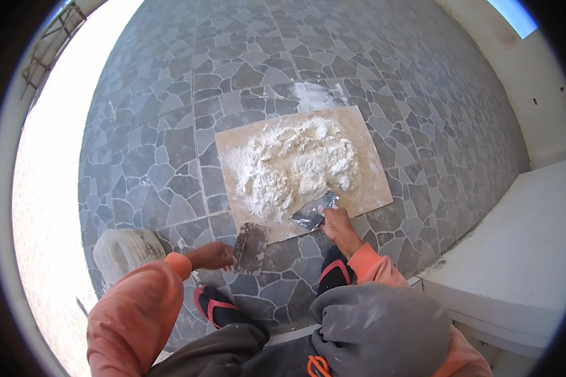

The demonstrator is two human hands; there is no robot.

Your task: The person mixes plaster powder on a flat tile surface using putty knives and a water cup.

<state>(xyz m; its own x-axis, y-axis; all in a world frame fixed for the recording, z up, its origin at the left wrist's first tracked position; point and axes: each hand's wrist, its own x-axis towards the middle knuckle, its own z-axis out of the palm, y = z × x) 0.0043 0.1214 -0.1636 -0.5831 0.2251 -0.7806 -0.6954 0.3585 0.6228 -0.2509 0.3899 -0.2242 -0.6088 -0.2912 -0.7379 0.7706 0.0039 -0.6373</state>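
A heap of white powdery paste (302,160) lies on a tan square board (374,182) on the floor. My right hand (336,225) is closed round the handle of a metal scraper (309,217), whose blade rests at the near edge of the heap. At the board's near left corner, my left hand (212,256) grips a second, flat scraper (252,249), with its smeared blade pointing right, partly over the grey floor.
Grey stone-patterned tiles (151,157) surround the board, with a white smear (321,95) beyond it. A whitish container (127,251) stands at the left. My feet in red-strapped sandals (217,306) are close below. A white ledge (509,239) runs along the right.
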